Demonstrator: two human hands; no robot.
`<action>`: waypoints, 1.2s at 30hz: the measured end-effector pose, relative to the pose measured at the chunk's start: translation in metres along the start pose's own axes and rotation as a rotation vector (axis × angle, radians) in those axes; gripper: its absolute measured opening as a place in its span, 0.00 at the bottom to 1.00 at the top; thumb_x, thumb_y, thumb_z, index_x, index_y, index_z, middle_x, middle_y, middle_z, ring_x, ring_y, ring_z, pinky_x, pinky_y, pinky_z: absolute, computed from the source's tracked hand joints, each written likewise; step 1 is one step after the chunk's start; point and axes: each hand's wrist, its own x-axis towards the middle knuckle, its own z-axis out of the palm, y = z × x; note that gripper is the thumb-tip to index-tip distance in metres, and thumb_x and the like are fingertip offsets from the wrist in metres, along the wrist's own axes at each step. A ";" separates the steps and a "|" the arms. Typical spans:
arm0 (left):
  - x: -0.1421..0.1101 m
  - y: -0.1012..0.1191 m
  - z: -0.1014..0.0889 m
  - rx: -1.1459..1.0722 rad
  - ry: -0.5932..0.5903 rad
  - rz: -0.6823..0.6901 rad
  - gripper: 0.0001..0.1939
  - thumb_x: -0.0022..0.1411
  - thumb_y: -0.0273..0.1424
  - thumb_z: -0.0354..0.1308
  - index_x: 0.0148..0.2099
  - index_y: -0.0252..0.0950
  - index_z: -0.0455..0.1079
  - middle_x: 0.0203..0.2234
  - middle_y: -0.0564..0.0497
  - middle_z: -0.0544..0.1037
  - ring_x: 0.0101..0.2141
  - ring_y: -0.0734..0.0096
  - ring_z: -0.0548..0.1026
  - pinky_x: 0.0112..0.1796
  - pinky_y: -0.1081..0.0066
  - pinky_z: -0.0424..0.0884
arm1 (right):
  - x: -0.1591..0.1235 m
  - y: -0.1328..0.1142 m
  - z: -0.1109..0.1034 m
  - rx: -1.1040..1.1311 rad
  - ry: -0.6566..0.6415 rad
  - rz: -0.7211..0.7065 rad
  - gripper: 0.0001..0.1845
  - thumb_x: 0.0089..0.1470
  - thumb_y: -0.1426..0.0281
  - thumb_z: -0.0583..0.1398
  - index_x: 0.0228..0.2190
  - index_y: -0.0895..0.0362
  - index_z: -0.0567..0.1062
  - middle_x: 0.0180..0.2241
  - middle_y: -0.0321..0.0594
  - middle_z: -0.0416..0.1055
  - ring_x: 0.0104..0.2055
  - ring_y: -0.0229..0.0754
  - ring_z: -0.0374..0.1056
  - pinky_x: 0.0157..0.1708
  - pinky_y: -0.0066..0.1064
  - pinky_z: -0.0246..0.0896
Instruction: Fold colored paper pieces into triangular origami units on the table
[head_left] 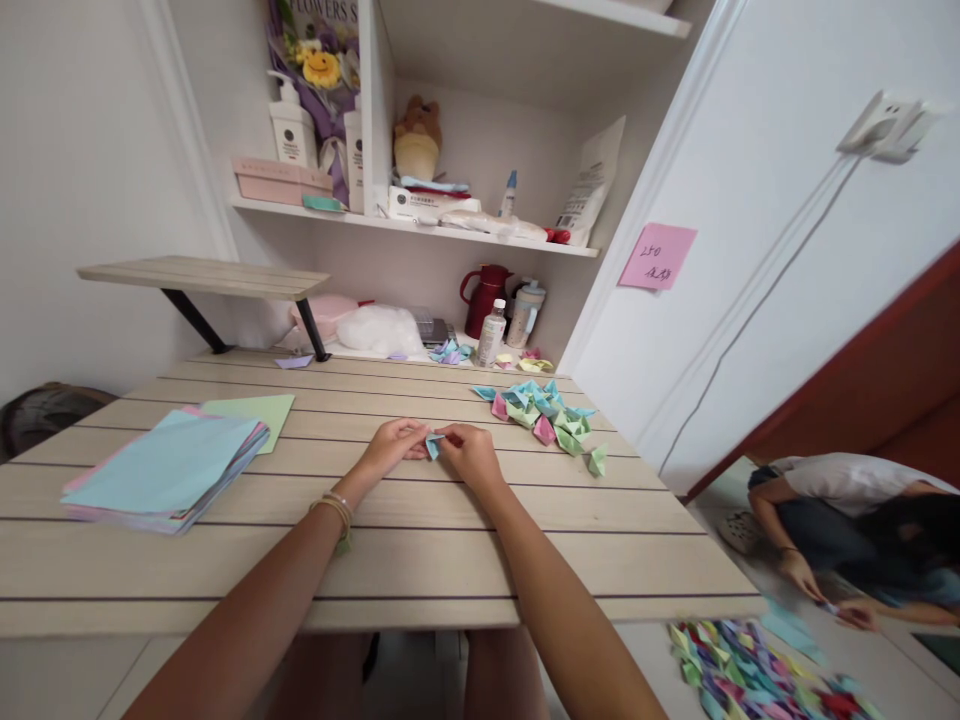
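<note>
Between my two hands, over the middle of the table, is a small folded piece of light-blue paper. My left hand pinches its left side with thumb and fingers. On the other side, my right hand grips the right edge with its fingertips. The fingers cover part of the paper, so its full shape is hidden. To the right lies a pile of folded paper pieces in blue, green and pink. A stack of coloured paper sheets, blue on top, lies to the left with a green sheet beneath it.
A small raised shelf on black legs stands at the table's back left. A bottle and a red jug are at the back. On the floor at right, another person crouches near many folded papers.
</note>
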 end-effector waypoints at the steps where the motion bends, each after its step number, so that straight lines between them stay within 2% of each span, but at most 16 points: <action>1: 0.000 -0.001 0.000 0.004 -0.018 0.009 0.16 0.45 0.35 0.64 0.35 0.30 0.69 0.24 0.46 0.77 0.25 0.70 0.76 0.30 0.71 0.73 | 0.000 0.001 0.000 0.010 0.008 0.023 0.10 0.44 0.72 0.57 0.30 0.54 0.78 0.26 0.40 0.74 0.27 0.42 0.68 0.31 0.32 0.62; 5: -0.001 -0.005 0.000 0.014 -0.049 0.019 0.17 0.42 0.29 0.66 0.36 0.30 0.69 0.23 0.48 0.77 0.26 0.70 0.76 0.30 0.71 0.74 | 0.000 0.003 0.000 0.026 0.012 0.082 0.09 0.44 0.71 0.58 0.30 0.54 0.78 0.24 0.39 0.75 0.26 0.42 0.68 0.29 0.31 0.62; 10: -0.001 -0.005 0.003 -0.027 0.069 -0.013 0.11 0.45 0.27 0.62 0.34 0.30 0.70 0.24 0.46 0.78 0.27 0.69 0.77 0.31 0.70 0.74 | 0.001 -0.001 0.002 0.011 -0.113 -0.051 0.08 0.46 0.70 0.59 0.31 0.51 0.78 0.30 0.40 0.75 0.34 0.45 0.69 0.37 0.34 0.62; 13: -0.003 -0.002 0.003 -0.058 0.120 -0.019 0.11 0.45 0.25 0.62 0.34 0.29 0.69 0.26 0.45 0.78 0.28 0.68 0.77 0.32 0.70 0.74 | 0.002 -0.002 0.004 -0.011 -0.161 -0.114 0.09 0.49 0.70 0.58 0.33 0.51 0.77 0.33 0.42 0.75 0.36 0.45 0.69 0.40 0.35 0.61; 19: -0.006 0.000 -0.004 -0.143 0.106 -0.022 0.15 0.46 0.27 0.62 0.39 0.28 0.69 0.28 0.44 0.78 0.28 0.67 0.77 0.34 0.68 0.74 | 0.000 -0.002 0.007 0.020 -0.194 -0.139 0.12 0.48 0.68 0.59 0.37 0.49 0.76 0.40 0.42 0.72 0.42 0.44 0.67 0.44 0.36 0.60; 23: -0.004 -0.002 -0.004 -0.125 0.070 0.007 0.23 0.46 0.29 0.63 0.45 0.29 0.65 0.31 0.42 0.78 0.29 0.67 0.77 0.35 0.66 0.73 | -0.001 -0.001 0.011 0.205 -0.071 -0.021 0.12 0.42 0.65 0.64 0.33 0.52 0.77 0.38 0.42 0.72 0.40 0.45 0.68 0.42 0.36 0.63; 26: -0.003 -0.003 -0.001 -0.072 0.037 0.095 0.27 0.46 0.31 0.63 0.49 0.31 0.61 0.33 0.42 0.78 0.30 0.67 0.77 0.37 0.65 0.72 | 0.001 0.000 0.015 0.446 0.047 0.158 0.25 0.34 0.66 0.67 0.39 0.55 0.72 0.36 0.43 0.73 0.36 0.43 0.70 0.37 0.34 0.66; 28: -0.002 -0.004 0.001 0.011 0.027 0.167 0.26 0.46 0.31 0.63 0.48 0.32 0.62 0.32 0.44 0.78 0.31 0.67 0.77 0.38 0.65 0.71 | 0.001 0.000 0.015 0.536 0.076 0.252 0.30 0.31 0.67 0.68 0.41 0.57 0.70 0.33 0.42 0.74 0.33 0.42 0.71 0.35 0.33 0.67; 31: -0.002 -0.005 0.002 0.152 0.039 0.245 0.21 0.47 0.33 0.62 0.45 0.32 0.65 0.30 0.45 0.78 0.33 0.66 0.76 0.38 0.66 0.70 | 0.001 -0.001 0.014 0.496 0.080 0.286 0.22 0.32 0.67 0.67 0.34 0.59 0.72 0.31 0.42 0.74 0.31 0.41 0.71 0.34 0.32 0.67; 36: -0.001 -0.005 0.001 0.313 0.074 0.339 0.11 0.48 0.35 0.61 0.32 0.33 0.70 0.31 0.46 0.77 0.35 0.64 0.75 0.38 0.66 0.70 | 0.000 -0.002 0.013 0.332 0.079 0.203 0.10 0.38 0.66 0.63 0.26 0.58 0.72 0.28 0.39 0.74 0.30 0.40 0.70 0.31 0.30 0.67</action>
